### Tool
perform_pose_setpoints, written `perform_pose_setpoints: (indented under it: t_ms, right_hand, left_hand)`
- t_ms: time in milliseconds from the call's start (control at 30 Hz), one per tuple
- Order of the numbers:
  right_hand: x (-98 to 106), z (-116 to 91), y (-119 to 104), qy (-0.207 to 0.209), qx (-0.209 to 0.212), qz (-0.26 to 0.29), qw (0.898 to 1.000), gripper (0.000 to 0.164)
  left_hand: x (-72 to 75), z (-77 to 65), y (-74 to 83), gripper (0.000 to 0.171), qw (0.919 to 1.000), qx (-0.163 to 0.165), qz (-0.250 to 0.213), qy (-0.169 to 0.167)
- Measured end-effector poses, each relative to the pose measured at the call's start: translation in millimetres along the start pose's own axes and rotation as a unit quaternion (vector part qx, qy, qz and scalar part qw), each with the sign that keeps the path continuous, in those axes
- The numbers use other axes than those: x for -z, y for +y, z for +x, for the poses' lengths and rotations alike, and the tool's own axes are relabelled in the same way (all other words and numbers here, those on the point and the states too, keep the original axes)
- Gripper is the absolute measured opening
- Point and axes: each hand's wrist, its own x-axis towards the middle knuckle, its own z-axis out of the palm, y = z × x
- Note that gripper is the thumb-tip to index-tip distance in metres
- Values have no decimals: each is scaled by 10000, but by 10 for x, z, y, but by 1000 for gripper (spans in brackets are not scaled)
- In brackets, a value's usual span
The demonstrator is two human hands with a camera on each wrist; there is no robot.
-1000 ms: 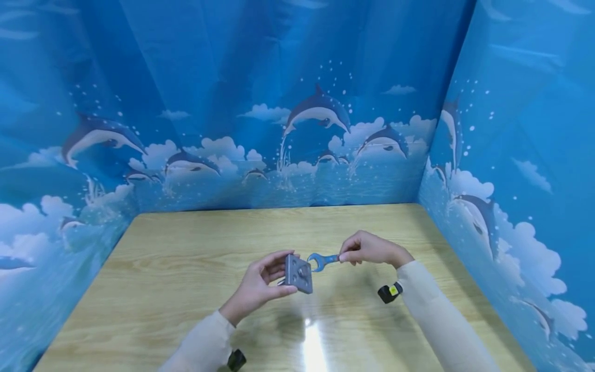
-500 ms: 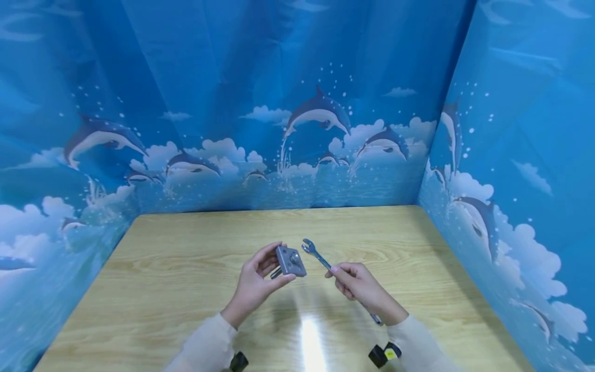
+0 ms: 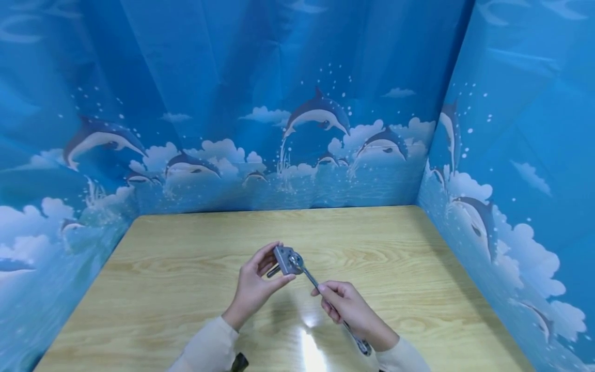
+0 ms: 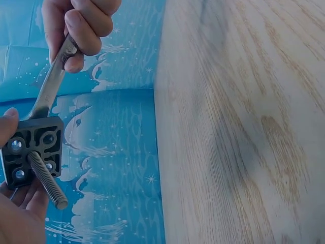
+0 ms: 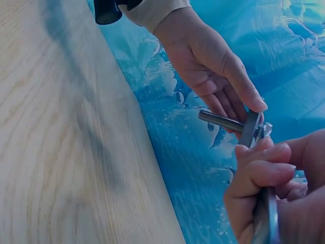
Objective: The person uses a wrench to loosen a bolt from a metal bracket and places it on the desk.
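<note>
Stretching away from the person, a pale yellow wood-grain table (image 3: 186,258) reaches a blue printed backdrop (image 3: 241,93) that rises behind it and along both sides, patterned with leaping dolphins, white clouds and sea spray. A bright reflection (image 3: 312,352) lies on the tabletop's near part.

Held up above the table's middle is a dark grey, squarish plate (image 4: 53,147) with rounded corners, holes near its corners and raised ribs on one face. From its centre sticks a threaded rod (image 4: 46,178), silvery and straight. The wrench (image 3: 310,277) is slim, shiny metal.

The left hand (image 3: 254,285) pinches the plate by opposite edges, thumb on the near one, fingers on the far one. The right hand (image 3: 346,306) has its fingers curled round the wrench's shaft.

In the head view the plate is tilted, its wrench side facing right and partly upward, while the rod points left and slightly toward the person. The wrench's long axis slants from the plate's centre down to the near right, its other end showing beside the right wrist. Whether its head is fully seated cannot be told.
</note>
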Motion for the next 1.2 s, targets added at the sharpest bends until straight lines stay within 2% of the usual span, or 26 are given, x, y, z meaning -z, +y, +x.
perform_pose_setpoints:
  t_ms: [233, 333, 500, 867, 1000, 1200]
  right_hand:
    - [-91, 21, 45, 238, -50, 50, 9997, 42]
    - [-122, 30, 61, 285, -76, 129, 9995, 45]
    - [-125, 41, 92, 332, -105, 100, 9993, 44]
    - [-2, 141, 120, 425, 66, -604, 9972, 41]
    - [154, 216, 112, 208, 413, -1015, 9938, 36]
    - [506, 385, 66, -658, 849, -1679, 9799, 29]
  left_hand:
    - [-19, -10, 55, 75, 9999, 12, 135, -3]
    - [-9, -9, 7, 76, 9998, -149, 149, 13]
    - [-7, -22, -11, 77, 9997, -132, 189, 38]
    - [43, -36, 6, 73, 9992, -107, 361, -135]
    - [81, -36, 32, 72, 9991, 46, 115, -406]
    - [116, -30, 54, 72, 9949, 239, -214, -957]
